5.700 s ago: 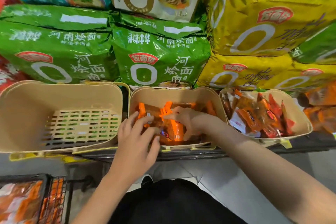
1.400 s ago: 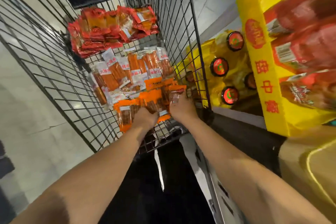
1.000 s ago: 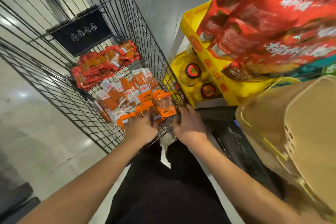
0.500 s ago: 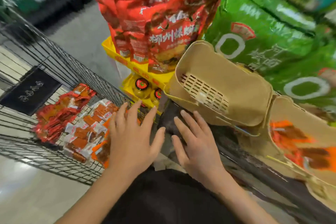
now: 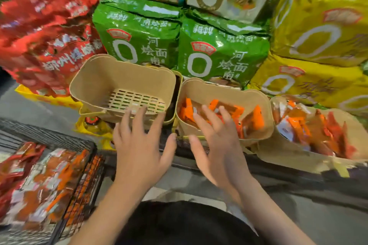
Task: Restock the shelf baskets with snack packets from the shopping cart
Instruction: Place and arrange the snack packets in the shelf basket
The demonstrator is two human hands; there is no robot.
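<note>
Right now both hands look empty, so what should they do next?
Probably reach back to the black wire shopping cart for more orange snack packets. Both the left hand and right hand hover open, holding nothing. The left tan plastic basket shows only its slotted floor, while the middle tan basket already holds packets.

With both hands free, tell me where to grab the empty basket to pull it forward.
Take the empty basket by its near rim, coming from the front with the left hand, which hovers open just before it. That rim faces you and looks unobstructed; the far wall backs onto green noodle bags.
</note>
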